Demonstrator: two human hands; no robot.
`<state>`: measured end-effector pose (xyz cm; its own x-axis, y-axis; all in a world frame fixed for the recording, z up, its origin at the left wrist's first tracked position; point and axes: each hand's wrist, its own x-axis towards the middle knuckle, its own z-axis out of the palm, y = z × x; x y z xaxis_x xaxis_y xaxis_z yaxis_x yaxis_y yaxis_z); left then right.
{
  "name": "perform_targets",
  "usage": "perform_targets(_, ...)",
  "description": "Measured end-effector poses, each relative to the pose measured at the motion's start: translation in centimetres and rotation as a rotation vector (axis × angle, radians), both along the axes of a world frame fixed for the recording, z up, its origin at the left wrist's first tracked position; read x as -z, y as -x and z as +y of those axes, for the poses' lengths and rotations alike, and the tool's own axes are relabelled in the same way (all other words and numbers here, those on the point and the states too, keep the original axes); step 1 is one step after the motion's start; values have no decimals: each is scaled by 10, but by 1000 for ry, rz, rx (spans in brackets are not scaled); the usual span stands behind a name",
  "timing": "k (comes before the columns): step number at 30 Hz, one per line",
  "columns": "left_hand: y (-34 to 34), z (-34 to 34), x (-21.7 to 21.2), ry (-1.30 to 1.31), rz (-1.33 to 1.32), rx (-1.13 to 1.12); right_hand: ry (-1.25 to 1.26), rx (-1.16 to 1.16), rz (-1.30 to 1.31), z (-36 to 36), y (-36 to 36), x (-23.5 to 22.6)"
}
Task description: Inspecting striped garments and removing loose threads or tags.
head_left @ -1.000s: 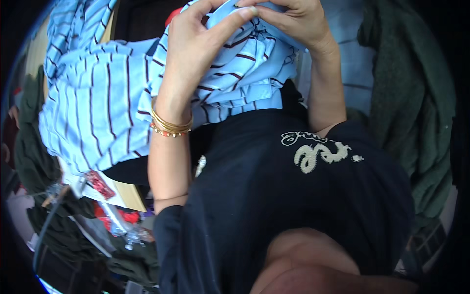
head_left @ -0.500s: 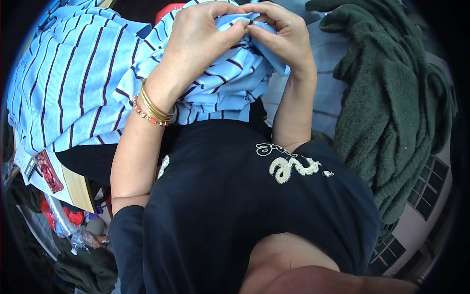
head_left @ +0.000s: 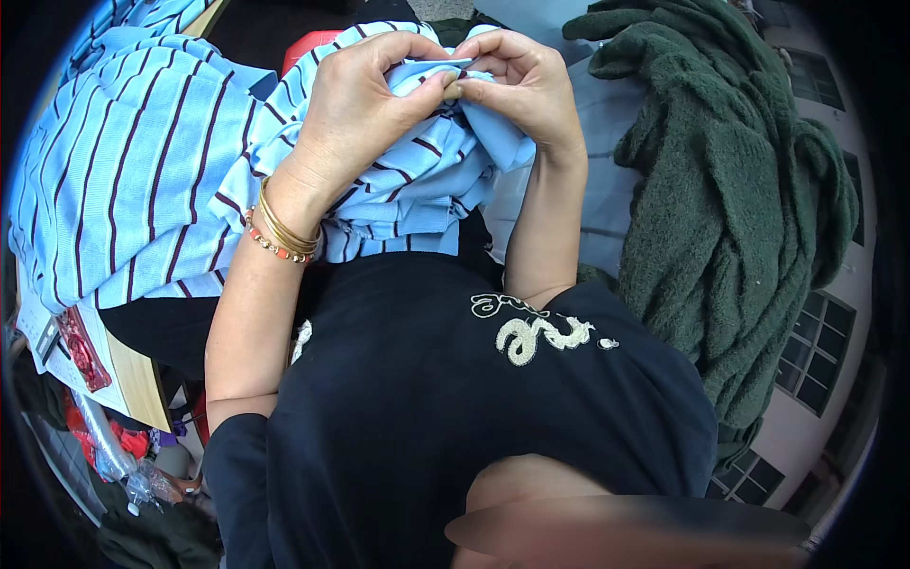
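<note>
A light blue knit garment (head_left: 398, 204) with dark and white stripes lies bunched over my lap. Both hands pinch one edge of it, thumbs and fingertips almost touching. My left hand (head_left: 365, 100), with gold bangles (head_left: 278, 226) and a beaded bracelet on its wrist, is closed on the fabric from the left. From the right, my right hand (head_left: 526, 87) grips the same edge, its fingers curled. A plain blue flap of the cloth hangs below the right fingers. Whatever small detail lies between the fingertips is hidden.
More striped blue knitwear (head_left: 123, 171) spreads over the left side. A dark green fuzzy garment (head_left: 720, 209) is heaped on the right, beside a pale grey-blue surface (head_left: 597, 142). Lower left are a wooden table edge (head_left: 137, 379), a red packet (head_left: 83, 351) and clear plastic wrapping (head_left: 109, 441).
Both hands still pinch the striped fabric, with the fingertips slightly shifted along its edge. The whole view has moved a little, so everything sits slightly further left.
</note>
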<state>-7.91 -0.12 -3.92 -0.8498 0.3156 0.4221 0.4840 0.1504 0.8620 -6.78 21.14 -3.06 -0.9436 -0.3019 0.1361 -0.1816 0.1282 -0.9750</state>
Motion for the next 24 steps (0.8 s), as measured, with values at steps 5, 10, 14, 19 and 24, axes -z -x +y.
perform_targets(5,0,-1,0,10,13,40,138,-17,-32,1,1,2)
perform_targets(10,-2,-2,-4,26,42,47,196,-58,-143,7,1,4)
perform_targets(14,-1,-1,-1,-12,96,86,247,-82,-135,8,1,5)
perform_targets(19,0,-2,1,-44,140,103,269,-93,-130,5,0,3)
perform_targets(24,1,-2,2,-38,203,97,227,-51,-60,15,3,11)
